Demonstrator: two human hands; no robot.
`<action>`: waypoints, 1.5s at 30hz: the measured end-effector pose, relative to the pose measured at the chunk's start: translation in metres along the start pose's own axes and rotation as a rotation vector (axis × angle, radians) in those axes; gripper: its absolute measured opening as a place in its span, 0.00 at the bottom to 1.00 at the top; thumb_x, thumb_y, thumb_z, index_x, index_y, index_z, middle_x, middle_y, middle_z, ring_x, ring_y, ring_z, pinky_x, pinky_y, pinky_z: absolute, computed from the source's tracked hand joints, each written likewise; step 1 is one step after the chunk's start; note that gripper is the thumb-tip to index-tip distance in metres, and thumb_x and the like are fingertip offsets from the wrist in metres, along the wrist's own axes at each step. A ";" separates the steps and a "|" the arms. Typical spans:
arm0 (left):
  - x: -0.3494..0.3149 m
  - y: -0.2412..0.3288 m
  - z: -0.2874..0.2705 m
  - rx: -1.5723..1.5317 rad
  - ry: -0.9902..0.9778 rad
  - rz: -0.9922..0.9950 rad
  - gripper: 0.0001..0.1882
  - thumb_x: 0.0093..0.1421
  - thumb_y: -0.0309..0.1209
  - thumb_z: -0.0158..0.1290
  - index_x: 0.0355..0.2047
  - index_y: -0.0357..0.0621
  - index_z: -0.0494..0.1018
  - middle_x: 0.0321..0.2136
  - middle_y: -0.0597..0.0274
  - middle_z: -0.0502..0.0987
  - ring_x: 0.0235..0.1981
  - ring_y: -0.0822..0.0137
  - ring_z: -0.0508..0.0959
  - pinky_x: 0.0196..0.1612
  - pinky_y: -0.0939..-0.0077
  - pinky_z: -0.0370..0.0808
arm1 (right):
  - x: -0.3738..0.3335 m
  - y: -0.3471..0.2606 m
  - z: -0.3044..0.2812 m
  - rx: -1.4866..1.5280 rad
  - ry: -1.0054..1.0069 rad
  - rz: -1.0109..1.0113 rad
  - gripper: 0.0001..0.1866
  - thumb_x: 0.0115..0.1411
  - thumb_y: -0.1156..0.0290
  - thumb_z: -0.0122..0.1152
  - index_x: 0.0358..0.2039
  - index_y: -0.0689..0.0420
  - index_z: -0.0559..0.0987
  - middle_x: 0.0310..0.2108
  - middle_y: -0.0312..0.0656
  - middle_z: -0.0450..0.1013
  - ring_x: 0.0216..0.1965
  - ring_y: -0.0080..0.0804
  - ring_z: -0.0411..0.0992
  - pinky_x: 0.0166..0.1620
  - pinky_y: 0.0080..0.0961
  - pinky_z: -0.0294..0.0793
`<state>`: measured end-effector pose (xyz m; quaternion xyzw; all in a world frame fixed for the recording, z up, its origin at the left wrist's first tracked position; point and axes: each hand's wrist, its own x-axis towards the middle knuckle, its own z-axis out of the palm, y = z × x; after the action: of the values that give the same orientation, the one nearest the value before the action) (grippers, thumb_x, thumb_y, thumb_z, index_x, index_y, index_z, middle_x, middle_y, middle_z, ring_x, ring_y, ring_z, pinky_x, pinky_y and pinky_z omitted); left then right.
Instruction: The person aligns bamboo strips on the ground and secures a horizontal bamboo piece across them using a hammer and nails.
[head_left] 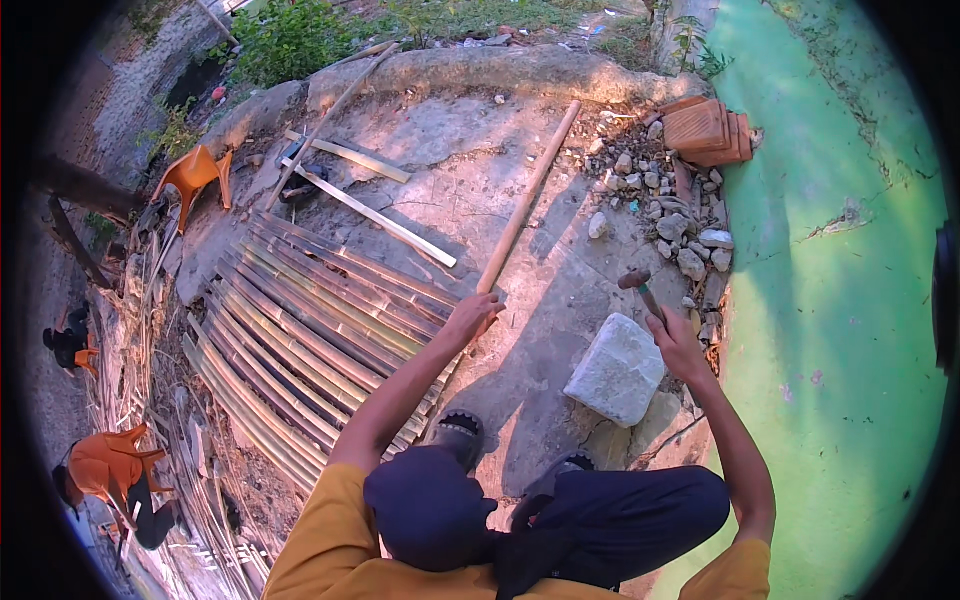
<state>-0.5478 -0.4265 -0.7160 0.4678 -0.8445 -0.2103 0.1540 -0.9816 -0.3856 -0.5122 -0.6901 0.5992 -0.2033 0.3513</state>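
Note:
My right hand point(680, 345) is closed round the handle of a small hammer point(635, 280), whose head is raised above the ground. Just left of that hand lies a pale, squared stone block point(617, 370). My left hand point(472, 318) is at the near end of a long, round wooden pole point(530, 198), its fingers curled at that end. The pole slants away toward the far side. Left of my left forearm, split bamboo strips point(310, 330) lie side by side in a broad row.
Rubble point(675, 215) and stacked clay tiles point(708, 130) line the green wall point(820, 300) at right. Two light wooden battens point(375, 215) lie beyond the bamboo. Orange plastic chairs point(193, 180) stand at left, with people point(150, 510) there. A low ridge point(480, 75) borders the far side.

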 end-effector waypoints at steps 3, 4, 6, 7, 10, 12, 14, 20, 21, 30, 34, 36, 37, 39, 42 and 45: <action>0.028 -0.021 0.029 0.061 -0.074 0.159 0.18 0.57 0.31 0.64 0.50 0.49 0.80 0.40 0.56 0.79 0.46 0.52 0.80 0.47 0.59 0.80 | -0.013 0.001 -0.002 -0.002 -0.011 0.069 0.18 0.75 0.58 0.54 0.38 0.63 0.73 0.22 0.48 0.70 0.24 0.41 0.69 0.31 0.42 0.65; 0.035 -0.022 0.044 0.039 -0.070 0.164 0.18 0.57 0.31 0.64 0.50 0.49 0.80 0.40 0.56 0.79 0.46 0.52 0.80 0.47 0.59 0.80 | -0.020 0.000 -0.007 -0.007 -0.026 0.123 0.18 0.75 0.58 0.55 0.37 0.63 0.73 0.22 0.47 0.70 0.24 0.38 0.68 0.30 0.41 0.65; 0.042 -0.021 0.072 -0.006 -0.203 0.087 0.13 0.57 0.32 0.63 0.44 0.48 0.81 0.39 0.56 0.78 0.45 0.51 0.80 0.46 0.59 0.80 | -0.034 0.004 -0.011 -0.034 -0.033 0.180 0.19 0.74 0.57 0.55 0.37 0.63 0.73 0.22 0.46 0.70 0.24 0.36 0.68 0.30 0.39 0.65; 0.033 -0.035 0.078 -0.113 -0.193 0.064 0.07 0.59 0.31 0.60 0.37 0.44 0.79 0.39 0.54 0.78 0.41 0.50 0.81 0.43 0.57 0.80 | -0.034 0.006 -0.004 -0.043 -0.039 0.201 0.19 0.75 0.57 0.55 0.37 0.63 0.73 0.22 0.45 0.70 0.24 0.35 0.68 0.30 0.39 0.65; 0.024 -0.035 0.100 -0.109 -0.182 0.106 0.07 0.62 0.30 0.54 0.31 0.40 0.76 0.37 0.51 0.77 0.39 0.49 0.80 0.42 0.55 0.79 | -0.042 0.026 0.013 -0.038 -0.033 0.268 0.19 0.75 0.57 0.55 0.36 0.62 0.73 0.21 0.43 0.70 0.24 0.33 0.68 0.30 0.37 0.65; 0.023 -0.024 0.107 -0.155 -0.097 0.120 0.07 0.62 0.29 0.52 0.30 0.38 0.75 0.36 0.49 0.77 0.40 0.47 0.80 0.42 0.55 0.78 | -0.041 0.036 0.028 -0.024 -0.016 0.306 0.19 0.75 0.57 0.55 0.36 0.61 0.73 0.21 0.41 0.70 0.23 0.31 0.68 0.30 0.36 0.66; 0.023 -0.010 0.108 -0.159 0.037 0.113 0.07 0.62 0.28 0.52 0.30 0.36 0.74 0.35 0.46 0.76 0.40 0.45 0.80 0.42 0.54 0.78 | -0.038 0.040 0.046 -0.061 -0.036 0.412 0.18 0.76 0.56 0.54 0.34 0.56 0.73 0.20 0.30 0.65 0.21 0.19 0.64 0.25 0.26 0.62; 0.025 -0.006 0.086 -0.155 -0.030 -0.025 0.06 0.59 0.24 0.52 0.32 0.32 0.74 0.33 0.40 0.78 0.40 0.40 0.82 0.41 0.49 0.79 | -0.002 0.020 0.132 0.112 -0.135 0.374 0.18 0.76 0.55 0.54 0.33 0.55 0.71 0.22 0.32 0.68 0.21 0.20 0.65 0.25 0.26 0.65; 0.030 -0.001 0.080 -0.179 -0.040 -0.039 0.05 0.58 0.21 0.51 0.33 0.31 0.75 0.32 0.39 0.80 0.38 0.39 0.83 0.40 0.49 0.80 | 0.002 0.016 0.142 0.088 -0.119 0.378 0.19 0.75 0.55 0.56 0.34 0.58 0.72 0.21 0.36 0.70 0.23 0.24 0.68 0.28 0.30 0.67; 0.025 -0.006 0.076 -0.343 0.190 -0.125 0.13 0.52 0.21 0.58 0.40 0.35 0.78 0.29 0.43 0.79 0.34 0.40 0.82 0.39 0.49 0.79 | 0.000 0.000 0.298 -0.019 0.134 0.343 0.16 0.74 0.61 0.52 0.49 0.62 0.75 0.30 0.59 0.79 0.36 0.65 0.79 0.40 0.56 0.72; 0.004 0.001 0.048 -0.499 0.097 -0.151 0.24 0.51 0.19 0.61 0.51 0.34 0.78 0.33 0.44 0.81 0.35 0.49 0.84 0.37 0.58 0.81 | -0.008 0.001 0.316 -0.082 0.149 0.481 0.19 0.74 0.65 0.52 0.57 0.64 0.71 0.41 0.64 0.79 0.46 0.69 0.77 0.48 0.58 0.72; -0.009 0.011 0.035 -0.787 0.054 -0.277 0.29 0.54 0.18 0.63 0.59 0.36 0.76 0.38 0.48 0.83 0.36 0.62 0.86 0.39 0.67 0.83 | -0.014 0.022 0.316 -0.135 0.202 0.408 0.19 0.72 0.66 0.53 0.58 0.64 0.71 0.44 0.64 0.78 0.47 0.68 0.76 0.49 0.55 0.73; -0.013 0.020 0.025 -0.792 0.050 -0.269 0.29 0.54 0.18 0.63 0.59 0.36 0.76 0.38 0.48 0.83 0.36 0.62 0.86 0.39 0.67 0.83 | -0.016 0.032 0.316 -0.189 0.246 0.333 0.20 0.71 0.68 0.55 0.59 0.63 0.70 0.46 0.64 0.77 0.49 0.67 0.76 0.51 0.52 0.74; -0.041 0.028 0.010 -1.235 0.150 -0.590 0.26 0.59 0.18 0.64 0.59 0.35 0.76 0.42 0.53 0.83 0.40 0.68 0.86 0.42 0.72 0.85 | -0.014 0.010 0.313 -0.326 0.286 0.253 0.20 0.69 0.70 0.57 0.58 0.64 0.71 0.48 0.62 0.77 0.49 0.64 0.76 0.52 0.51 0.75; -0.085 0.020 0.017 -1.518 0.257 -0.714 0.22 0.63 0.19 0.63 0.58 0.32 0.75 0.45 0.52 0.83 0.42 0.65 0.86 0.44 0.72 0.86 | 0.007 -0.050 0.312 -0.216 0.292 0.068 0.20 0.67 0.73 0.61 0.57 0.65 0.72 0.48 0.56 0.78 0.49 0.54 0.79 0.53 0.44 0.78; -0.092 0.043 0.022 -1.572 0.274 -0.774 0.17 0.64 0.22 0.63 0.53 0.29 0.78 0.45 0.50 0.84 0.43 0.64 0.86 0.46 0.70 0.86 | 0.018 -0.066 0.317 0.259 0.105 0.139 0.19 0.66 0.76 0.64 0.56 0.66 0.76 0.46 0.50 0.80 0.48 0.41 0.81 0.52 0.36 0.81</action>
<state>-0.5414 -0.3233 -0.7192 0.5006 -0.2126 -0.7092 0.4486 -0.7100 -0.3241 -0.6794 -0.5843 0.6319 -0.2900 0.4186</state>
